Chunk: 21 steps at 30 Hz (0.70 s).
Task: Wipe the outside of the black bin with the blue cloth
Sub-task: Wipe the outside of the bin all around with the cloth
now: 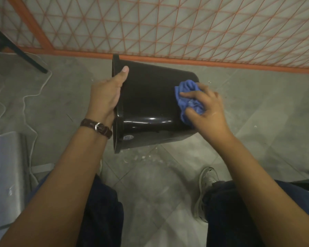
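Black bin held on its side; left hand takes the rim end, right hand with blue cloth the base end; mid wall bare; orange mesh fence close behind; open tiled floor to the right; white cable loops at left.

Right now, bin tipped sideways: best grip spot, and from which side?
Grip the rim of the black bin, coming from the left: its mouth faces that way, and the left hand holds the lip there. The right hand and blue cloth occupy the base end.
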Each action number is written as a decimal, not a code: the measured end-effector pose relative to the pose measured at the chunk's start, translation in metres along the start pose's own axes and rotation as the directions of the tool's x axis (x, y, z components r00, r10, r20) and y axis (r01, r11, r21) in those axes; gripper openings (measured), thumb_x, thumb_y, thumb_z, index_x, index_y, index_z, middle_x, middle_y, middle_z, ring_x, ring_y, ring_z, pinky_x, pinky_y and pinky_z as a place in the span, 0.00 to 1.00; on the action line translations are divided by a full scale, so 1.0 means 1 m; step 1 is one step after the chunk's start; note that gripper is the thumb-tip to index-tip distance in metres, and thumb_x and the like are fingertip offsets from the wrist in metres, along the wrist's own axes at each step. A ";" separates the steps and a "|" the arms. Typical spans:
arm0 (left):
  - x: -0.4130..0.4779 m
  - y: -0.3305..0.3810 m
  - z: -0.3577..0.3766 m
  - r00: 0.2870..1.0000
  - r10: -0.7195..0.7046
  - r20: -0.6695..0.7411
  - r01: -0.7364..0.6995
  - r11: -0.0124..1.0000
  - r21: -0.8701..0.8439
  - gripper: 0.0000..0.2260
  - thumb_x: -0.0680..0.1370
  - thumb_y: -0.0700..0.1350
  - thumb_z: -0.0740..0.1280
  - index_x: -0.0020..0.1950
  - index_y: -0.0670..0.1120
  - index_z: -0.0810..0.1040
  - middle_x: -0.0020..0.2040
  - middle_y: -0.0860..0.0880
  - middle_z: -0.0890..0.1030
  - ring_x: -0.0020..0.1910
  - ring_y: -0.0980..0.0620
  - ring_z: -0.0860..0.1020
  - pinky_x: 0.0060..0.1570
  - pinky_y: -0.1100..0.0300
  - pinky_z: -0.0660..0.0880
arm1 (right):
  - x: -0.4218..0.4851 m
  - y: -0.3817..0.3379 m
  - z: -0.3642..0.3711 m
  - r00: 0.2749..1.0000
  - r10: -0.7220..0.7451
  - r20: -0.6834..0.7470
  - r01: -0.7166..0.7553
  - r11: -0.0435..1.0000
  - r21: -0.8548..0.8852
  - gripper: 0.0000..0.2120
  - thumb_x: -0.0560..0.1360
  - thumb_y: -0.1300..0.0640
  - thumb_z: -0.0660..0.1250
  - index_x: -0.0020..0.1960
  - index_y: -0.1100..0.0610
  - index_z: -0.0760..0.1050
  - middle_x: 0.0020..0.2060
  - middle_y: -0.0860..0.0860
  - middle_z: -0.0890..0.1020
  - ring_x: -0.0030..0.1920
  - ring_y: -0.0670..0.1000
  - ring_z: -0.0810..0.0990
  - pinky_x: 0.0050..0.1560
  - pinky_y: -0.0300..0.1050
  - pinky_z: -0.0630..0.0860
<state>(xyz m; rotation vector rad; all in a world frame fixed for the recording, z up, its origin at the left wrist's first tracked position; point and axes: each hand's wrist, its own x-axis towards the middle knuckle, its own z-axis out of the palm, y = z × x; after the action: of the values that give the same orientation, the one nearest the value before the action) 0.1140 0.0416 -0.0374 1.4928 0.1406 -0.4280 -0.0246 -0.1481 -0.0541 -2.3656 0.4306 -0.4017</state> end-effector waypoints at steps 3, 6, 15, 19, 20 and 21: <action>-0.009 0.009 0.000 1.000 0.000 -0.030 -0.001 0.999 -0.036 0.20 0.68 0.56 0.75 0.50 0.43 0.81 0.54 0.46 0.82 0.53 0.48 0.81 0.58 0.45 0.77 | 0.004 0.010 -0.008 0.992 0.130 0.004 -0.129 0.989 0.077 0.19 0.67 0.50 0.61 0.56 0.51 0.77 0.61 0.51 0.74 0.58 0.49 0.72 0.58 0.27 0.64; -0.005 0.010 -0.007 0.999 -0.047 -0.005 0.047 0.995 -0.090 0.15 0.75 0.51 0.70 0.55 0.43 0.82 0.55 0.44 0.83 0.52 0.48 0.83 0.53 0.53 0.80 | 0.007 0.017 -0.020 0.927 0.372 0.044 -0.373 0.905 0.204 0.15 0.73 0.63 0.63 0.59 0.53 0.74 0.54 0.48 0.76 0.47 0.44 0.74 0.41 0.18 0.67; -0.005 0.020 -0.013 0.990 -0.085 0.111 0.103 0.981 -0.165 0.23 0.81 0.48 0.59 0.30 0.45 0.84 0.30 0.50 0.84 0.30 0.56 0.83 0.31 0.63 0.79 | -0.008 0.012 -0.072 0.839 0.197 0.508 -0.337 0.920 0.199 0.33 0.62 0.60 0.62 0.66 0.41 0.70 0.61 0.45 0.77 0.54 0.51 0.81 0.54 0.51 0.79; -0.007 0.014 -0.010 0.985 -0.135 0.107 0.153 0.972 -0.178 0.15 0.79 0.53 0.61 0.50 0.43 0.79 0.39 0.47 0.86 0.37 0.54 0.85 0.35 0.61 0.81 | -0.005 0.023 -0.066 0.854 0.258 0.452 -0.460 0.778 0.427 0.30 0.61 0.63 0.61 0.61 0.44 0.71 0.55 0.51 0.80 0.52 0.55 0.81 0.50 0.48 0.80; -0.006 0.012 -0.010 0.979 -0.145 0.145 0.172 0.965 -0.198 0.18 0.78 0.56 0.62 0.56 0.42 0.78 0.47 0.45 0.86 0.43 0.52 0.85 0.39 0.60 0.81 | -0.005 0.025 -0.068 0.852 0.275 0.445 -0.486 0.730 0.480 0.29 0.61 0.63 0.60 0.61 0.45 0.71 0.53 0.53 0.81 0.49 0.56 0.82 0.46 0.46 0.81; -0.005 0.011 -0.012 0.970 -0.142 0.197 0.186 0.956 -0.227 0.21 0.77 0.58 0.63 0.59 0.42 0.78 0.53 0.44 0.84 0.50 0.50 0.84 0.44 0.58 0.81 | -0.003 0.027 -0.071 0.849 0.290 0.441 -0.507 0.679 0.531 0.27 0.62 0.63 0.60 0.60 0.47 0.73 0.51 0.54 0.81 0.46 0.56 0.82 0.42 0.44 0.81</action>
<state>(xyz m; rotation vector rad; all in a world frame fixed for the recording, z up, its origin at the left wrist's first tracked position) 0.1156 0.0544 -0.0265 1.1976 0.1697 -0.6541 -0.0609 -0.2065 -0.0224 -1.5616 0.5466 0.0659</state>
